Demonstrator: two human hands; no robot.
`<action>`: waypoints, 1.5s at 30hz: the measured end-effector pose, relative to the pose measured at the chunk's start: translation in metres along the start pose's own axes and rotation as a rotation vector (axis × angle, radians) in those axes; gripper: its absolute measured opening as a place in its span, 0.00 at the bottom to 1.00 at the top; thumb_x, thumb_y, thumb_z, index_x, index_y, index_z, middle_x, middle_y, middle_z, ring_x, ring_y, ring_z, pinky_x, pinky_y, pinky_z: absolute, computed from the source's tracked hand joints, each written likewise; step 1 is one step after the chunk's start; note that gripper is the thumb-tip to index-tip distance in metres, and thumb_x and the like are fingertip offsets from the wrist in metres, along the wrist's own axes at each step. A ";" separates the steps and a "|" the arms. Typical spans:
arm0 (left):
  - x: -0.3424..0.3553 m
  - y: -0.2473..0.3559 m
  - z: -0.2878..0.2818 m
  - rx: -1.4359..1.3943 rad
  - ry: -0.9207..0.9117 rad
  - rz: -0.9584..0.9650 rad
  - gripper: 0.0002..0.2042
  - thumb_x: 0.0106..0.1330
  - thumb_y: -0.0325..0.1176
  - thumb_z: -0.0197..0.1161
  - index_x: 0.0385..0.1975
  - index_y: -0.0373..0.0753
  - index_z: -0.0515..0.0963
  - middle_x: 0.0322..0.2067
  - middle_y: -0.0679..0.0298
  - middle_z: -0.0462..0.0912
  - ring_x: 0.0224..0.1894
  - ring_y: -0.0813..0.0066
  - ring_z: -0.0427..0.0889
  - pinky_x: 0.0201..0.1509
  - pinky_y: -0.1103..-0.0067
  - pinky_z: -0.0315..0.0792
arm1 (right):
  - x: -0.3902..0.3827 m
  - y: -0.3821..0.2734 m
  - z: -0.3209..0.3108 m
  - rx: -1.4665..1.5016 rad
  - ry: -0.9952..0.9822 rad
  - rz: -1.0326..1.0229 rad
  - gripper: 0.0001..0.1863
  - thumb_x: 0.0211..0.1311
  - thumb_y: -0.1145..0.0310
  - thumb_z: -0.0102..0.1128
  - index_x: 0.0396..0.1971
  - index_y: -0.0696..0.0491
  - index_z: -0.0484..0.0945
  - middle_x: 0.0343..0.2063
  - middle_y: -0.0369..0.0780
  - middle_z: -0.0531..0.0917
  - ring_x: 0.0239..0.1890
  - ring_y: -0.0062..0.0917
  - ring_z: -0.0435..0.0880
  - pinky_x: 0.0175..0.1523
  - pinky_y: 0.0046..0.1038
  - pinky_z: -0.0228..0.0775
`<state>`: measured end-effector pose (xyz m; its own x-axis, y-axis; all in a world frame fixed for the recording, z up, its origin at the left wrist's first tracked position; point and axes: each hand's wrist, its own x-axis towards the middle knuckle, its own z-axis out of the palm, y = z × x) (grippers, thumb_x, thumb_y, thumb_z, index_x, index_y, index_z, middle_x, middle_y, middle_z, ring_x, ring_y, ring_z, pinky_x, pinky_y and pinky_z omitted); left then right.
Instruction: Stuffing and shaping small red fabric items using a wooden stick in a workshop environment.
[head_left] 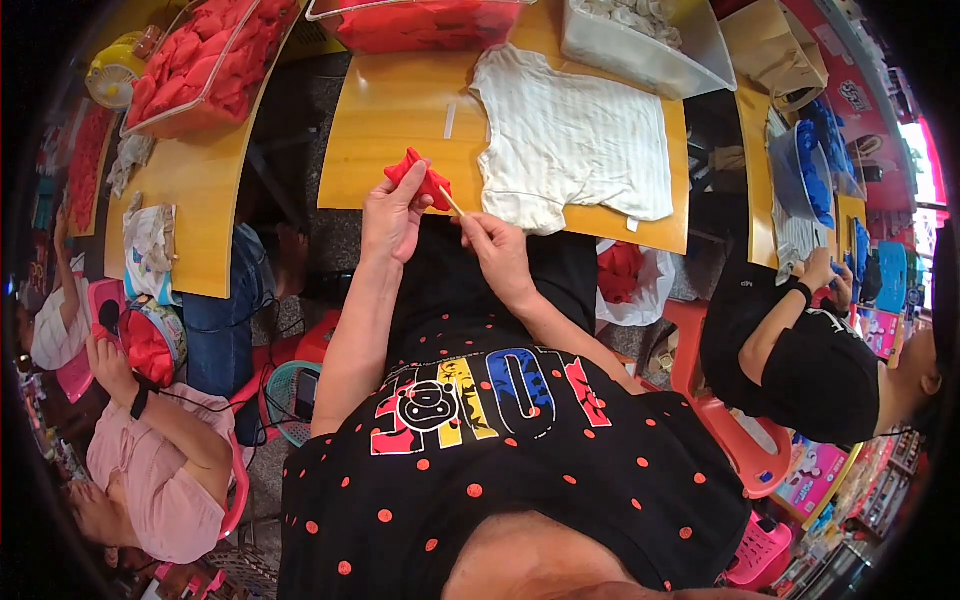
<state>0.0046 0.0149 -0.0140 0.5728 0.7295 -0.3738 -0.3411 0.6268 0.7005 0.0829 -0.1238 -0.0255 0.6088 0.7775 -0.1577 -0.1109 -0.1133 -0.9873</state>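
Left hand (392,216) pinched red cloth piece (434,188); right hand (496,256) gripped thin stick (450,200) against it. White cloth (575,145) lay at two o'clock from both, on yellow table (385,110).

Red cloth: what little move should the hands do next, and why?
Maybe push the thin stick gently into the red cloth, because the left hand pinches the cloth and the right hand holds the stick with its far end at it.
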 end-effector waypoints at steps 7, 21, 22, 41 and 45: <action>0.002 0.015 0.005 -0.120 -0.038 0.002 0.11 0.60 0.32 0.62 0.41 0.37 0.77 0.32 0.66 0.81 0.31 0.79 0.80 0.29 0.87 0.73 | 0.008 -0.011 -0.011 -0.327 0.060 -0.280 0.10 0.63 0.69 0.53 0.34 0.61 0.78 0.18 0.31 0.73 0.21 0.13 0.71 0.26 0.17 0.62; 0.004 0.001 0.008 -0.230 -0.029 -0.053 0.11 0.61 0.35 0.62 0.41 0.38 0.77 0.32 0.68 0.81 0.28 0.82 0.79 0.26 0.87 0.70 | -0.004 -0.006 -0.005 0.683 -0.259 0.392 0.12 0.65 0.63 0.50 0.29 0.56 0.76 0.15 0.27 0.66 0.13 0.08 0.56 0.18 0.13 0.44; 0.005 0.001 0.008 -0.242 -0.031 -0.050 0.12 0.61 0.35 0.61 0.41 0.38 0.77 0.31 0.69 0.81 0.28 0.82 0.79 0.26 0.87 0.70 | -0.004 -0.005 -0.005 0.681 -0.261 0.393 0.12 0.65 0.63 0.50 0.29 0.56 0.76 0.15 0.27 0.66 0.13 0.08 0.56 0.18 0.13 0.44; -0.001 0.004 0.026 -0.118 0.029 0.022 0.09 0.60 0.34 0.62 0.36 0.38 0.78 0.25 0.69 0.80 0.22 0.80 0.78 0.20 0.88 0.63 | 0.003 -0.006 -0.012 0.687 -0.324 0.466 0.12 0.65 0.62 0.50 0.34 0.56 0.76 0.17 0.27 0.67 0.14 0.09 0.55 0.19 0.13 0.44; 0.006 0.010 0.019 -0.089 -0.046 0.050 0.09 0.60 0.36 0.63 0.36 0.39 0.77 0.24 0.70 0.79 0.22 0.82 0.77 0.20 0.87 0.62 | -0.001 -0.015 -0.014 0.546 -0.309 0.401 0.12 0.65 0.62 0.50 0.33 0.56 0.76 0.16 0.27 0.67 0.14 0.09 0.55 0.19 0.13 0.45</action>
<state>0.0191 0.0204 0.0026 0.5862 0.7487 -0.3096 -0.4341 0.6129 0.6602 0.0950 -0.1313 -0.0111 0.1998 0.8886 -0.4130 -0.7017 -0.1644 -0.6932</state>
